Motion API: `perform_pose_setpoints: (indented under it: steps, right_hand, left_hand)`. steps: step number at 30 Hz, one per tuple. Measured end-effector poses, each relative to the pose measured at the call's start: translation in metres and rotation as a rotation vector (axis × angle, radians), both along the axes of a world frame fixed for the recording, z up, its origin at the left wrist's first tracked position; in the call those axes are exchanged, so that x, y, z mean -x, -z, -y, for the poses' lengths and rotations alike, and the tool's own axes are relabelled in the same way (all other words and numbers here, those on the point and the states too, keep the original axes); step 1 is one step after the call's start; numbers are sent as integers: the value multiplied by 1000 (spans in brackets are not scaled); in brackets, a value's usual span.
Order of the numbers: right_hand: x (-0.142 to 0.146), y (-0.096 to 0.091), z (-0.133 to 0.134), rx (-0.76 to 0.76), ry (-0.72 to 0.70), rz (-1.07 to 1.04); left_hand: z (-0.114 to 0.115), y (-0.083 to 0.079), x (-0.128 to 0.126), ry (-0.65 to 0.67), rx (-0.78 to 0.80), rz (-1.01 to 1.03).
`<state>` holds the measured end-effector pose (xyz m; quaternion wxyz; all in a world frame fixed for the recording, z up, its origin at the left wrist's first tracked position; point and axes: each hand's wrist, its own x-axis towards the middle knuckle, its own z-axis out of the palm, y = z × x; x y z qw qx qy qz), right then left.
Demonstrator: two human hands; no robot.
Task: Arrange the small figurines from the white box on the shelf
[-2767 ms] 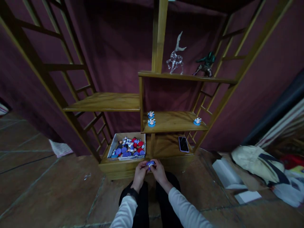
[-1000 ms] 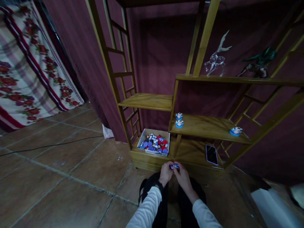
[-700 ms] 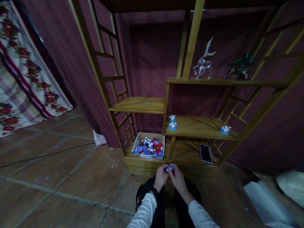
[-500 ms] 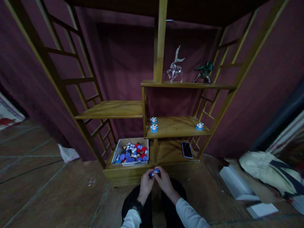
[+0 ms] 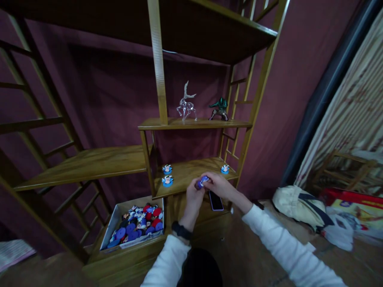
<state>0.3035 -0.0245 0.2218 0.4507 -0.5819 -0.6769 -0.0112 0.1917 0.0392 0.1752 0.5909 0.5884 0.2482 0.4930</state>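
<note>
My left hand [image 5: 194,199] and my right hand [image 5: 218,185] meet in front of the low wooden shelf [image 5: 191,174], and both pinch a small blue round figurine [image 5: 202,181]. Three like figurines stand on that shelf: two at its left end [image 5: 167,174] and one at its right end [image 5: 225,169]. Below and to the left, a cardboard box [image 5: 111,230] holds several blue, red and dark round pieces. A phone [image 5: 215,200] lies on the bottom board, partly behind my right wrist.
A glass deer [image 5: 186,105] and a dark green figure [image 5: 220,108] stand on the upper shelf. A wider shelf [image 5: 80,165] juts out at left. On the floor at right lie a beige bag [image 5: 299,203], a red box [image 5: 353,201] and a wooden stool [image 5: 344,167].
My hands have risen with the blue figurine from near my knees up to the low shelf. The view has swung right and upward.
</note>
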Motion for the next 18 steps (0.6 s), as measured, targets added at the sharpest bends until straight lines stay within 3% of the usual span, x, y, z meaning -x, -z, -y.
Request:
perform_pose_setpoints:
  steps: [4,7,14,18]
  right_hand:
    - [-50,-23,-30,-14,-25,-47]
    - [-82,-30,-56,-5,-2,-89]
    - [-135,-49,-97,273,188,-12]
    - [-144,-52,-105,442,214,45]
  left_hand:
    - [-28,-25,-44,112,54,61]
    - [-50,-34,-74,108,80,39]
    - [-87,-40,-138,63,73,-45]
    - [-97,-35,-148,87,100,-49]
